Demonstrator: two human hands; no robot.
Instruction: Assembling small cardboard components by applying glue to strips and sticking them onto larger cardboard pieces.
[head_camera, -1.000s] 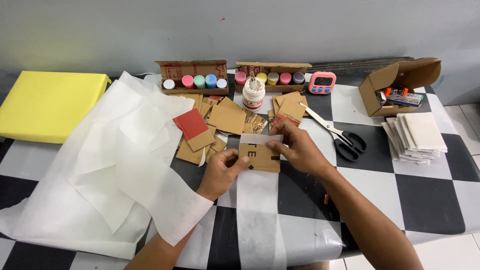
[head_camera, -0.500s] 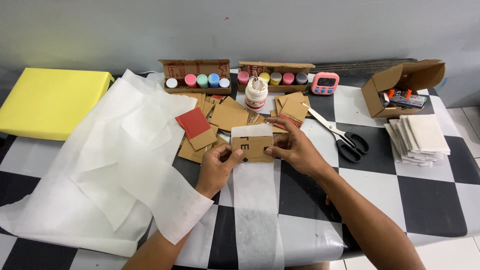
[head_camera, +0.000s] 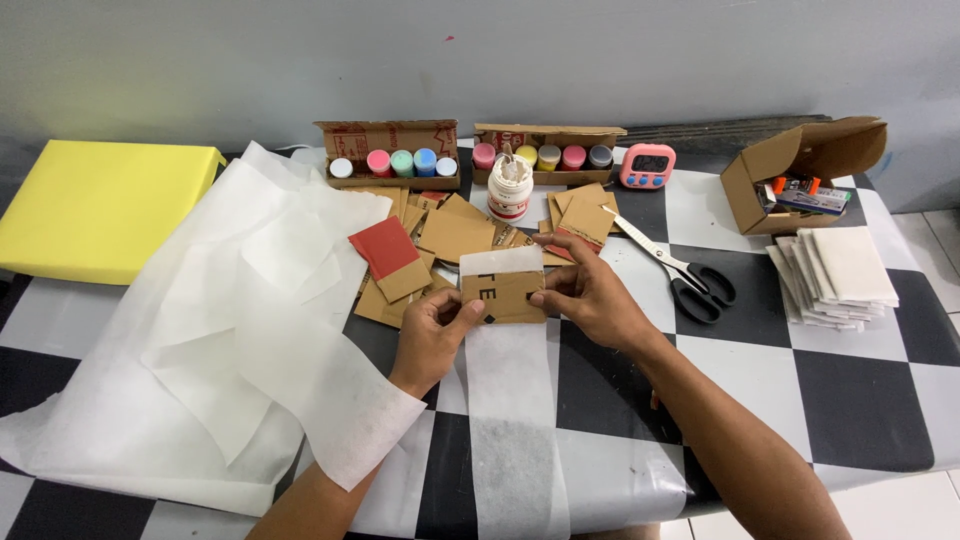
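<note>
The checkered table carries all items. A large sheet of white tissue paper covers its left half, with a yellow foam block at the far left. A long white paper strip runs from the near edge up the centre of the table.

At the far right stands an open cardboard box, with a stack of white sheets just near of it. Two cardboard trays of paint pots sit along the far edge. Loose cardboard pieces lie near of the trays, one with a red face. Black-handled scissors lie right of centre. A white glue jar and a pink timer stand at the far centre.

The cardboard piece is at the centre, on the far end of the paper strip; the strip's end folds over its top edge. The left hand pinches its left edge. The right hand grips its right edge, thumb on the front face. Both hands are closed on this piece.
</note>
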